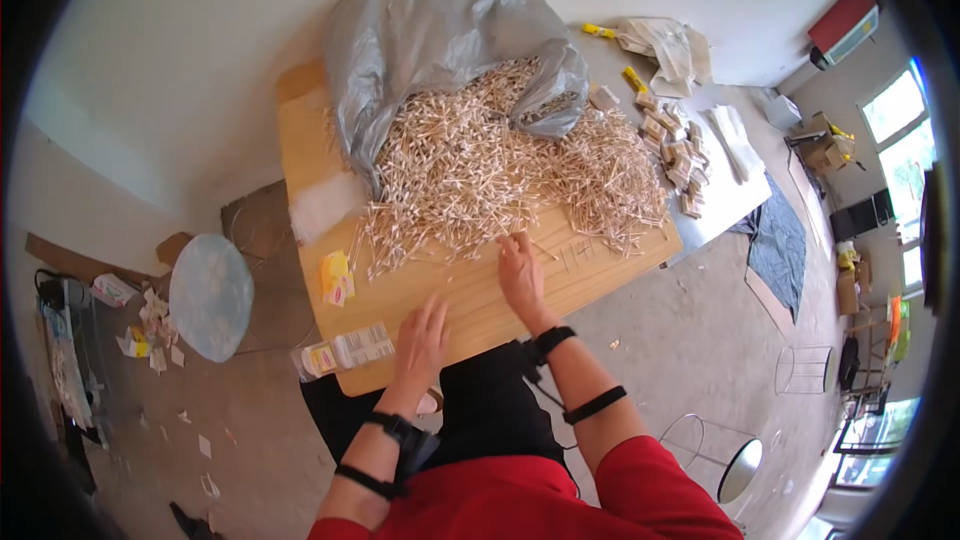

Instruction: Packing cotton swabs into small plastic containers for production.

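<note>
A large loose heap of cotton swabs [450, 175] spreads over the wooden table [465, 305], spilling from a grey plastic bag [440, 30]. My right hand [522, 280] is at the heap's front edge, its fingers bent and drawn together among the nearest swabs; what they hold is too small to make out. Over the bare wood near the table's front edge is my left hand [422, 340], fingers stretched forward and holding nothing that I can see. Left of it lie printed clear plastic packets [362, 345] and a yellow printed packet [337, 278].
Several small packs [680, 145] are piled on a metal-topped surface [725, 205] at the right, beside white bags [735, 143]. A round translucent lid-like object [211, 297] stands at the left. Wire-framed stools [738, 470] are on the floor at the right.
</note>
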Action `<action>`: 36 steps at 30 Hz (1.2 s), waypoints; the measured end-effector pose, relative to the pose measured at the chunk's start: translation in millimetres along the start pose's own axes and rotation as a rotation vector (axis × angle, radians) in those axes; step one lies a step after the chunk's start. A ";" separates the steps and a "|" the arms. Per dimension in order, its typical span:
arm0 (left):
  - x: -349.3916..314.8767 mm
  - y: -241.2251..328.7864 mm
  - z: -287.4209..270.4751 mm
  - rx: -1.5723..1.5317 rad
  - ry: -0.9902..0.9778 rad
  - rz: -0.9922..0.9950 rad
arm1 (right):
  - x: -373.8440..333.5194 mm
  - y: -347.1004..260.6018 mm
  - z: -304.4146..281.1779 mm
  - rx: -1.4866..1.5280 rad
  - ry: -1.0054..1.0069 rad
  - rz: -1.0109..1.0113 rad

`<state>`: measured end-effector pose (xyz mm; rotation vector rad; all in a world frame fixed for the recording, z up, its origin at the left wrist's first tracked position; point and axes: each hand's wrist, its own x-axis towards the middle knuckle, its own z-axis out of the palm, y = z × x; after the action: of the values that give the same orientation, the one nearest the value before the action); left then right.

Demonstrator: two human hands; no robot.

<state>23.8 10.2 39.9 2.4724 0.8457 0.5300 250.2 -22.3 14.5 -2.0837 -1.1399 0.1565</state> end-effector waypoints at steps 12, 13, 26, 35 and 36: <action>27.2 -23.9 34.0 0.106 0.062 -0.187 | -33.4 -10.9 29.2 0.018 -0.285 -0.227; 20.3 -26.8 29.8 0.105 0.057 -0.198 | -43.7 -17.1 32.7 0.037 -0.274 -0.206; -7.4 -26.8 3.9 0.166 0.161 -0.066 | -5.2 -56.0 51.1 0.000 -0.240 -0.160; -60.1 -28.4 6.5 0.063 0.126 -0.055 | -62.1 -33.9 36.7 0.133 -0.288 -0.142; -60.6 -25.3 5.5 0.058 0.130 -0.058 | -57.1 -26.3 32.7 0.106 -0.271 -0.013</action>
<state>-29.8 -12.9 9.4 2.4792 0.9934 0.6597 184.3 -39.6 -4.8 -2.0025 -1.2737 0.4955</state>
